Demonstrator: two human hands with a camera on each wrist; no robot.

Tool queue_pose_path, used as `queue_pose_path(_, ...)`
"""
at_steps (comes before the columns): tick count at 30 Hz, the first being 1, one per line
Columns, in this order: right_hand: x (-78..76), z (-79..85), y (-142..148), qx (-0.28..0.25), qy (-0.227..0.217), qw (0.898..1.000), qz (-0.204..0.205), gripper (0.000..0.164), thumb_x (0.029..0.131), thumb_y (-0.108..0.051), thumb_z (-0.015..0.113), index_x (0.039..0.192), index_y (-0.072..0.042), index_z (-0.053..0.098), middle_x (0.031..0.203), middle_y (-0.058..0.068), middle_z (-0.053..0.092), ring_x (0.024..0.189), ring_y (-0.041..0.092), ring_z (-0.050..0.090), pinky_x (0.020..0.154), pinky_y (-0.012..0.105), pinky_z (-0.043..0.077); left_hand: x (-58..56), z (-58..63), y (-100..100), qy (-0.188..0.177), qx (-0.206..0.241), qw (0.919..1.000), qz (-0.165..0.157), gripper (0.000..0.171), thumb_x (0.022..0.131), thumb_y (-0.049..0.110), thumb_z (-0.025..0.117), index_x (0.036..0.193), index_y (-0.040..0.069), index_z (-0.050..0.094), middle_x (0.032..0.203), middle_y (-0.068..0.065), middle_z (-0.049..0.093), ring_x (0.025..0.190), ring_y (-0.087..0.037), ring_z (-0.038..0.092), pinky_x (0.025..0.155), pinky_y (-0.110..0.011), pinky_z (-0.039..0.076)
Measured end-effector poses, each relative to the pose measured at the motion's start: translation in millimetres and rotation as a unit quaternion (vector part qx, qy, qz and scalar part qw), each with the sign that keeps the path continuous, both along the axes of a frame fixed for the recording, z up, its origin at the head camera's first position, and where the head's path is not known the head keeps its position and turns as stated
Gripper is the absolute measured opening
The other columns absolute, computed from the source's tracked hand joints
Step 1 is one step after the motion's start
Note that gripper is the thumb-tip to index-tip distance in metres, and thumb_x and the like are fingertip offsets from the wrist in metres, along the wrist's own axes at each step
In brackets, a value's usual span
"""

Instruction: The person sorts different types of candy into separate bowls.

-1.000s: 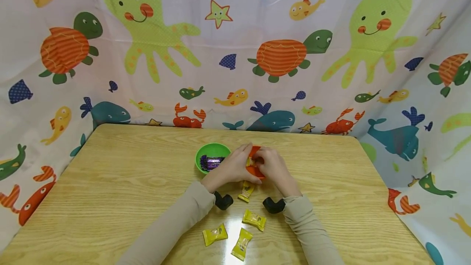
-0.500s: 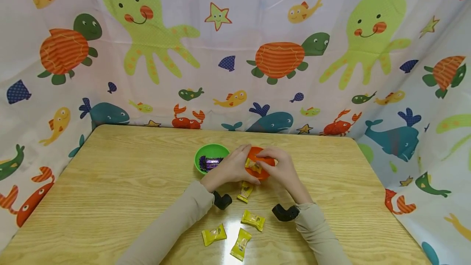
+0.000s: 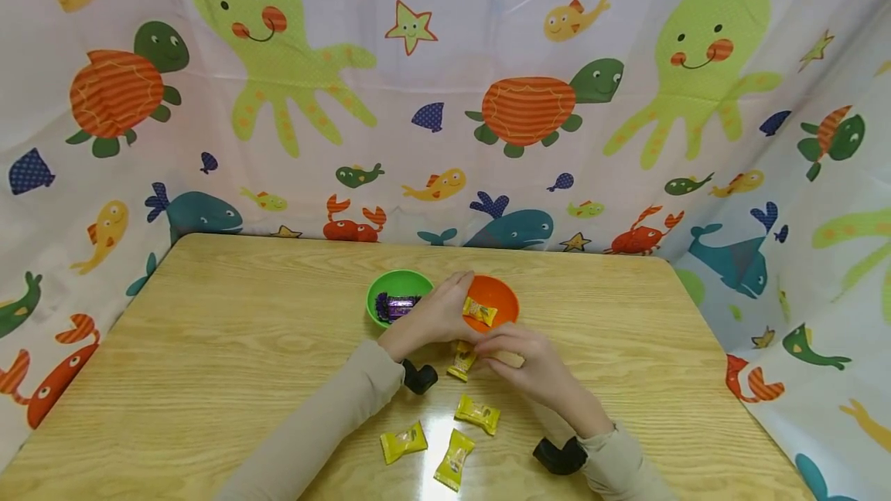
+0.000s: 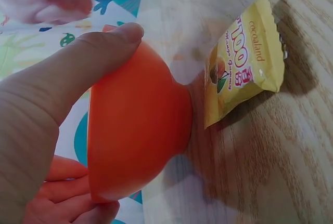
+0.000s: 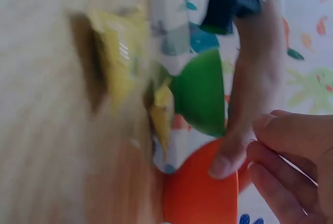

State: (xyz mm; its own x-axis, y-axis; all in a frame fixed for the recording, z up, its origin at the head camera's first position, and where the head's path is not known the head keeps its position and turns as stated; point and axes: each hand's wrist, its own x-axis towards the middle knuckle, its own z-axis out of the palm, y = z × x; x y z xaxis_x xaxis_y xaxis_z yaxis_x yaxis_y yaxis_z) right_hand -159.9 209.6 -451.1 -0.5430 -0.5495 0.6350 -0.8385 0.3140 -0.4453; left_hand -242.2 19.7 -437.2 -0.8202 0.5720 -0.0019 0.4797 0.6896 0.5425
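My left hand (image 3: 430,320) holds the orange bowl (image 3: 504,306) by its side, thumb (image 4: 99,52) at the near rim and fingers (image 4: 67,195) around the other side. One yellow wrapped gummy candy (image 3: 480,311) lies inside the bowl. My right hand (image 3: 532,366) is over the table just in front of the bowl, its fingers loosely bent with nothing seen between them. Close below the bowl lies another yellow gummy candy (image 4: 242,57) on the table. To the left stands a green bowl (image 3: 390,284) containing purple-wrapped sweets (image 3: 398,308), partly hidden behind my left hand.
Several more yellow candies lie nearer to me, among them a candy (image 3: 477,414) between my forearms and a candy (image 3: 404,443) beside my left sleeve. Behind the wooden table (image 3: 264,315) hangs a curtain (image 3: 445,83) printed with sea animals.
My right hand has come out of the orange bowl and moved back toward me, leaving a yellow candy inside. My left hand stays on the bowl.
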Motion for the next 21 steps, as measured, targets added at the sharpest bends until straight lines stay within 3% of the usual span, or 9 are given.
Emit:
queue_pose_path(4, 4.1, -2.7, -10, 0.058, 0.062, 0.996, 0.021, 0.019, 0.078, 0.005, 0.08, 0.095, -0.003, 0.075, 0.1, 0.009, 0.073, 0.095, 0.019, 0.069, 0.088, 0.027, 0.054, 0.3, 1.1, -1, 0.0, 0.001, 1.0, 0.0, 0.115, 0.072, 0.049, 0.087, 0.156, 0.001, 0.024, 0.157, -0.017, 0.032, 0.138, -0.033, 0.041, 0.109, -0.048, 0.039)
queue_pose_path(6, 6.8, -3.2, -15, 0.089, 0.071, 0.993, 0.02, 0.02, 0.078, 0.007, 0.079, 0.096, -0.001, 0.075, 0.102, 0.01, 0.072, 0.097, 0.02, 0.069, 0.089, 0.027, 0.054, 0.5, 1.4, -2, -0.001, 0.001, 1.0, 0.0, 0.114, 0.073, 0.048, 0.087, 0.156, 0.001, 0.024, 0.157, -0.018, 0.031, 0.138, -0.033, 0.04, 0.11, -0.048, 0.038)
queue_pose_path(8, 9.6, -3.6, -19, 0.124, 0.06, 0.99, 0.013, 0.026, 0.076, 0.01, 0.078, 0.101, 0.0, 0.075, 0.108, 0.011, 0.072, 0.102, 0.021, 0.068, 0.091, 0.029, 0.053, 0.5, 1.6, -2, 0.001, 0.0, 1.0, -0.001, 0.114, 0.073, 0.047, 0.087, 0.156, 0.001, 0.024, 0.157, -0.018, 0.031, 0.138, -0.033, 0.04, 0.11, -0.048, 0.038)
queue_pose_path(10, 12.6, -4.7, -21, 0.165, 0.033, 0.986, 0.001, 0.028, 0.081, 0.009, 0.074, 0.108, 0.0, 0.074, 0.116, 0.011, 0.07, 0.109, 0.022, 0.066, 0.094, 0.031, 0.052, 0.4, 1.5, -1, 0.003, 0.001, 1.0, -0.003, 0.115, 0.072, 0.047, 0.087, 0.156, 0.002, 0.023, 0.158, -0.018, 0.03, 0.139, -0.033, 0.039, 0.11, -0.048, 0.037)
queue_pose_path(15, 16.2, -10.0, -21, 0.261, -0.037, 0.964, -0.033, 0.035, 0.089, 0.008, 0.066, 0.123, -0.001, 0.069, 0.131, 0.013, 0.063, 0.122, 0.024, 0.059, 0.099, 0.036, 0.049, 0.4, 1.2, -1, 0.007, 0.006, 0.9999, -0.009, 0.119, 0.07, 0.05, 0.088, 0.156, 0.001, 0.023, 0.158, -0.02, 0.029, 0.14, -0.034, 0.038, 0.112, -0.049, 0.035)
queue_pose_path(18, 16.6, -12.6, -20, 0.286, -0.051, 0.956, -0.04, 0.037, 0.091, 0.008, 0.064, 0.127, -0.001, 0.067, 0.134, 0.014, 0.061, 0.123, 0.025, 0.058, 0.099, 0.036, 0.049, 0.8, 0.8, -2, 0.008, 0.003, 0.9999, -0.012, 0.119, 0.069, 0.05, 0.088, 0.156, 0.0, 0.023, 0.158, -0.019, 0.029, 0.14, -0.033, 0.038, 0.112, -0.049, 0.035)
queue_pose_path(21, 16.6, -13.7, -19, 0.292, -0.046, 0.954, -0.043, 0.036, 0.092, 0.005, 0.065, 0.127, -0.001, 0.067, 0.134, 0.013, 0.061, 0.122, 0.025, 0.059, 0.097, 0.034, 0.05, 1.1, 1.1, -2, 0.005, 0.003, 0.9999, -0.01, 0.12, 0.069, 0.05, 0.088, 0.156, 0.001, 0.023, 0.158, -0.019, 0.029, 0.14, -0.033, 0.037, 0.112, -0.049, 0.035)
